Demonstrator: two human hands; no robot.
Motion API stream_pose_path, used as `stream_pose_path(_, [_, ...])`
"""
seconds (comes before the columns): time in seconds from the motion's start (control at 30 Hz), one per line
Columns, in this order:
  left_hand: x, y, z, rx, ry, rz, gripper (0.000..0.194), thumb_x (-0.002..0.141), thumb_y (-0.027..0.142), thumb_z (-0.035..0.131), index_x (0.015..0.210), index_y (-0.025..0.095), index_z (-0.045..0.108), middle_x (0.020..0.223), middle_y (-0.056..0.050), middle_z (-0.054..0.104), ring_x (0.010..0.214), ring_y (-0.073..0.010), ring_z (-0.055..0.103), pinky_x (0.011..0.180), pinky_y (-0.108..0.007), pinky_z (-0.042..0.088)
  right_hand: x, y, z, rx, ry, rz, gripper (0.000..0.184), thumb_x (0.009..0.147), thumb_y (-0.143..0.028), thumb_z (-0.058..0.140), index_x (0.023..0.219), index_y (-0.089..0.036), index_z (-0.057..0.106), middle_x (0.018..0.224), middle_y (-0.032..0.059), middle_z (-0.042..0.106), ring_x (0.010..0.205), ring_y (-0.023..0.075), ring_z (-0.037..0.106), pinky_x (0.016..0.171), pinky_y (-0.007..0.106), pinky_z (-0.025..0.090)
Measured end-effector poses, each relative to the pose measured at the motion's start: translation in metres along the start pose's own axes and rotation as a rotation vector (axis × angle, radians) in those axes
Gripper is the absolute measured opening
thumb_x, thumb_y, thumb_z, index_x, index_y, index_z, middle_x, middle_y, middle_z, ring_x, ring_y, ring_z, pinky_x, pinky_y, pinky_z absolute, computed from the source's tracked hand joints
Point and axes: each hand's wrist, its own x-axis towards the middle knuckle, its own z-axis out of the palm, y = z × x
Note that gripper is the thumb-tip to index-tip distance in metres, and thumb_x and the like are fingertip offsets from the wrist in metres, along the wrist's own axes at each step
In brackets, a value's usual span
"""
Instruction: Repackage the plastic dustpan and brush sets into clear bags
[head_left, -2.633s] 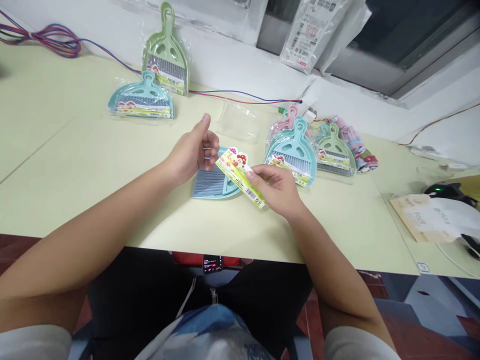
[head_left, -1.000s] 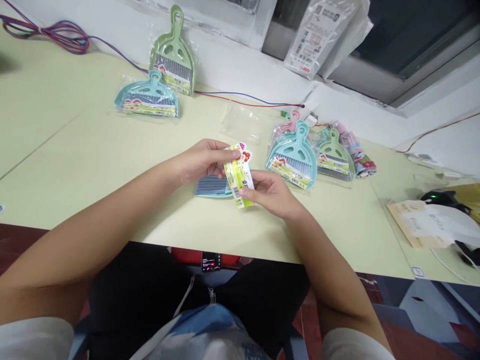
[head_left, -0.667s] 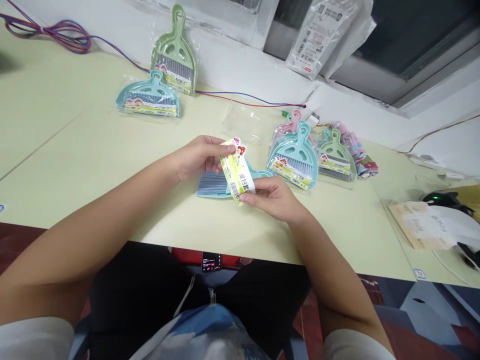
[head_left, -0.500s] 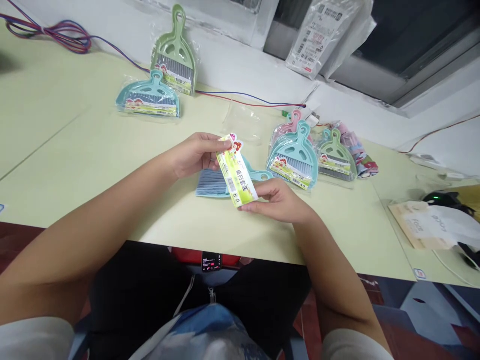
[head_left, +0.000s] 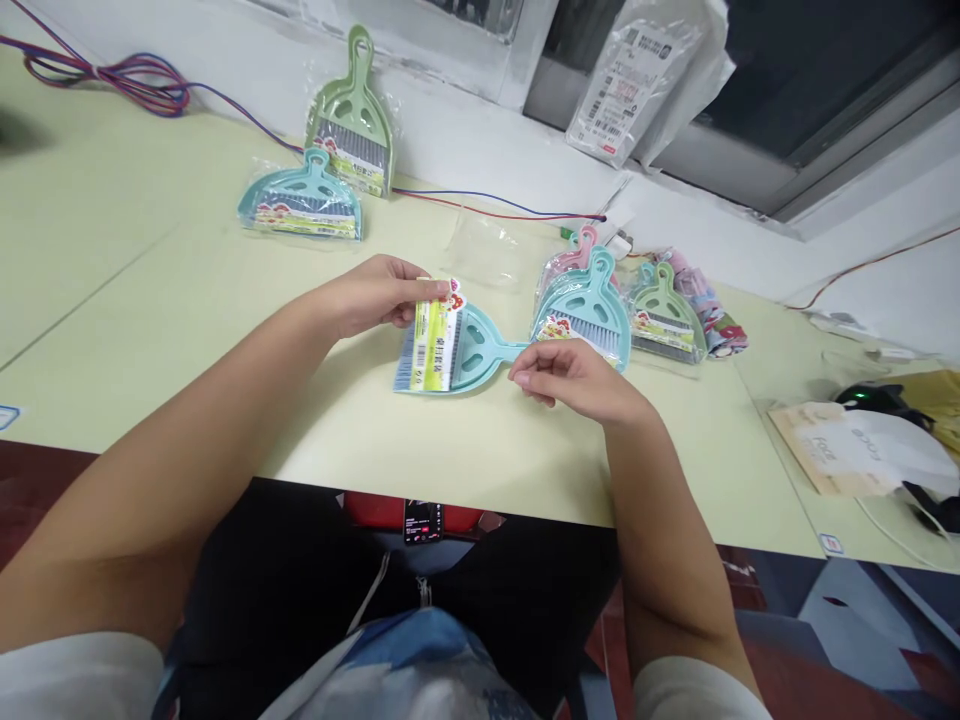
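My left hand (head_left: 386, 298) pinches the top end of a yellow-green printed label card (head_left: 436, 340), thumb in front. The card lies over a light blue dustpan (head_left: 480, 352) and covers part of the blue-grey bristles of a small brush (head_left: 405, 365); its lower end seems to rest against them. My right hand (head_left: 562, 378) is at the dustpan's handle, fingers curled in and thumb against them, with nothing visible in them. It hides the handle's end, and I cannot tell whether it touches it.
A flat clear plastic bag (head_left: 487, 248) lies behind my hands. To the right stand bagged blue dustpan sets (head_left: 589, 310) and a green one (head_left: 667, 315). Back left are a bagged blue set (head_left: 300, 200) and a green set (head_left: 356, 120) against the wall. Coiled cable (head_left: 142, 82) lies far left.
My right hand has let go of the card's lower end and moved right to the dustpan's handle. My left hand has brought the card left and down over the brush and dustpan.
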Motion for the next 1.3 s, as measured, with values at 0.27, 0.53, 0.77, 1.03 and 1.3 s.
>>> stream_pose_path(0.27, [0.024,-0.029,-0.004,0.265,0.248,0.036,0.044,0.068,0.042,0.101,0.092,0.014,0.076,0.068,-0.006,0.071,0.048,-0.0132,0.056,0.048,-0.025,0.038,0.006,0.007,0.003,0.024,0.076,0.007,0.029,0.089,-0.046,0.08,0.094,-0.018,0.077,0.074,0.0012,0.068,0.059,0.0101,0.056,0.052,0.025,0.046])
stream_pose_path(0.53, [0.01,-0.019,0.008,0.681,0.254,-0.003,0.035,0.084,0.042,0.085,0.108,0.019,0.074,0.097,-0.005,0.081,0.057,-0.0167,0.071,0.064,-0.031,0.056,0.002,0.004,0.0,-0.004,0.109,0.032,0.025,0.094,-0.044,0.076,0.094,-0.019,0.077,0.078,0.0029,0.069,0.063,0.0116,0.057,0.054,0.027,0.047])
stream_pose_path(0.77, [0.003,-0.013,0.017,0.779,0.195,-0.048,0.02,0.081,0.029,0.08,0.096,0.019,0.072,0.082,-0.001,0.08,0.06,-0.0192,0.075,0.067,-0.031,0.059,0.004,0.008,-0.004,-0.01,0.123,0.035,0.025,0.095,-0.046,0.075,0.094,-0.02,0.076,0.079,0.0034,0.069,0.064,0.0126,0.058,0.055,0.028,0.049])
stream_pose_path(1.03, [-0.007,0.001,0.015,0.958,0.193,-0.005,0.029,0.087,0.044,0.077,0.102,0.019,0.077,0.087,-0.005,0.08,0.071,-0.0219,0.076,0.072,-0.033,0.055,0.005,0.01,-0.005,-0.021,0.13,0.048,0.026,0.095,-0.047,0.076,0.093,-0.02,0.076,0.081,0.0036,0.069,0.065,0.0125,0.059,0.056,0.027,0.05])
stream_pose_path(1.3, [-0.007,-0.005,0.013,1.093,0.164,0.098,0.02,0.092,0.038,0.068,0.09,0.019,0.074,0.091,-0.007,0.08,0.084,-0.0246,0.075,0.073,-0.034,0.05,0.006,0.014,-0.005,-0.027,0.118,0.048,0.025,0.096,-0.046,0.074,0.095,-0.021,0.076,0.082,0.0037,0.069,0.067,0.0131,0.06,0.057,0.027,0.051])
